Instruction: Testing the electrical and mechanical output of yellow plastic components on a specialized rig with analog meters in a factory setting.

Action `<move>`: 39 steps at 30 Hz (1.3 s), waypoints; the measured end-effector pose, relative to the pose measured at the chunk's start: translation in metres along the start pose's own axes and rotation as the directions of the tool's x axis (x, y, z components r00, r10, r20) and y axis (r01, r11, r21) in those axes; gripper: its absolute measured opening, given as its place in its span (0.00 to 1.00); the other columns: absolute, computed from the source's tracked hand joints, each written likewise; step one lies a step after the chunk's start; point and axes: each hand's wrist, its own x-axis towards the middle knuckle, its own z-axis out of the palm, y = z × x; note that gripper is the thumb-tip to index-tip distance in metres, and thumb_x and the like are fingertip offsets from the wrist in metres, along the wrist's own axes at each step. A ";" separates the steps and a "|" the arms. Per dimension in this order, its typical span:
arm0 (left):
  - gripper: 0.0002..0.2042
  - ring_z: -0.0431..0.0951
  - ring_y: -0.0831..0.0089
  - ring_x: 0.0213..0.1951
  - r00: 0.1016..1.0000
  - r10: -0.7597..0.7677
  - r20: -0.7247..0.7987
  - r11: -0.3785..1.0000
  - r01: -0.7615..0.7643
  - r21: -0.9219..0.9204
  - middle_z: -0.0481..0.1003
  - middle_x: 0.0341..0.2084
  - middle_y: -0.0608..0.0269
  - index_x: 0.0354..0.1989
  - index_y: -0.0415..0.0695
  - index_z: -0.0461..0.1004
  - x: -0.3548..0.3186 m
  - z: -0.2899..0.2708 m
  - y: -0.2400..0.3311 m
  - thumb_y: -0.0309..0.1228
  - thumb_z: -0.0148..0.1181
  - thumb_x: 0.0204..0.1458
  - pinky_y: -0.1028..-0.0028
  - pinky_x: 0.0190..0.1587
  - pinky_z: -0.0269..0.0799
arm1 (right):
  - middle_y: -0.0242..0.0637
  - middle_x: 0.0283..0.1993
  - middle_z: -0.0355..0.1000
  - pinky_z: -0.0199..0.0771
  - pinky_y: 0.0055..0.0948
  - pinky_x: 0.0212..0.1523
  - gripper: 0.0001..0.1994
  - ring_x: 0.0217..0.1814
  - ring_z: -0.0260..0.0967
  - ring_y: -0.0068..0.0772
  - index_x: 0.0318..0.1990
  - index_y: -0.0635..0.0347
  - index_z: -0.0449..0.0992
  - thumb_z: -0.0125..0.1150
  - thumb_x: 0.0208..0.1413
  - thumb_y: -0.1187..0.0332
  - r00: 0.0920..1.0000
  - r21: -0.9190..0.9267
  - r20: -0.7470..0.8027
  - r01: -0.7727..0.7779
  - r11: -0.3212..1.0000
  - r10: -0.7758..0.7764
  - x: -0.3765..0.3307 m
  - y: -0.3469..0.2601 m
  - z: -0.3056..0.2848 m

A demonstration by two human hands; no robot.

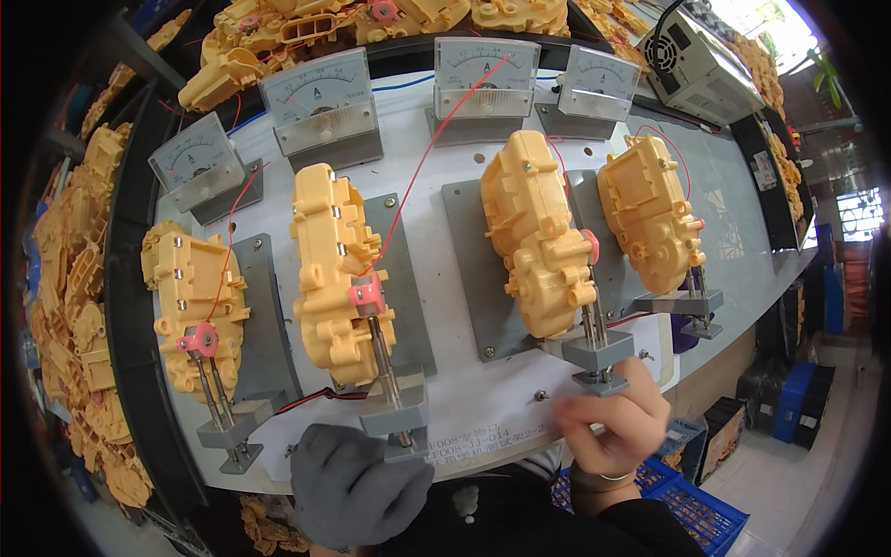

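Four yellow plastic gear housings stand on grey plates: the far-left housing [200, 297], the second housing [325, 241], the third housing [529, 223] and the right housing [645, 209]. Each has a pink part with metal rods running down to a grey block. My left hand [357, 487], in a grey glove, is closed beside the second housing's grey block [392, 404]; its fingertips are hidden. Bare and curled closed, my right hand [617, 422] is against the third housing's lower block [599, 379]. Its fingertips are partly blurred, near a small toggle switch [541, 396].
Several analog ammeters, one of them the second meter [320, 93], stand behind the housings, with red wires crossing. Yellow housings pile up at left [83, 325] and along the back. A power supply box [701, 70] sits back right. Blue crates [691, 506] are below right.
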 end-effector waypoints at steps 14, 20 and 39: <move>0.11 0.71 0.67 0.29 0.917 -0.374 -0.142 0.927 0.368 -0.066 0.73 0.27 0.60 0.28 0.38 0.72 -0.046 -0.043 -0.043 0.15 0.61 0.33 0.71 0.34 0.64 | 0.36 0.29 0.74 0.63 0.21 0.28 0.09 0.28 0.67 0.25 0.31 0.66 0.80 0.73 0.42 0.74 0.948 -0.008 -0.007 -0.319 0.948 0.319 -0.014 0.061 -0.061; 0.12 0.71 0.70 0.29 0.885 -0.451 -0.116 0.889 0.435 -0.140 0.72 0.26 0.61 0.28 0.37 0.72 -0.046 -0.047 -0.043 0.12 0.59 0.33 0.74 0.32 0.63 | 0.33 0.25 0.73 0.59 0.19 0.25 0.10 0.24 0.63 0.21 0.28 0.67 0.79 0.75 0.42 0.71 0.937 0.028 -0.005 -0.349 0.937 0.349 -0.011 0.061 -0.063; 0.09 0.74 0.62 0.30 0.867 -0.472 -0.157 0.881 0.471 -0.048 0.73 0.29 0.57 0.28 0.38 0.77 -0.044 -0.046 -0.041 0.18 0.64 0.35 0.67 0.32 0.69 | 0.26 0.22 0.67 0.49 0.18 0.23 0.16 0.22 0.57 0.15 0.29 0.68 0.79 0.76 0.42 0.63 0.918 0.250 0.103 -0.396 0.883 0.382 -0.010 0.075 -0.066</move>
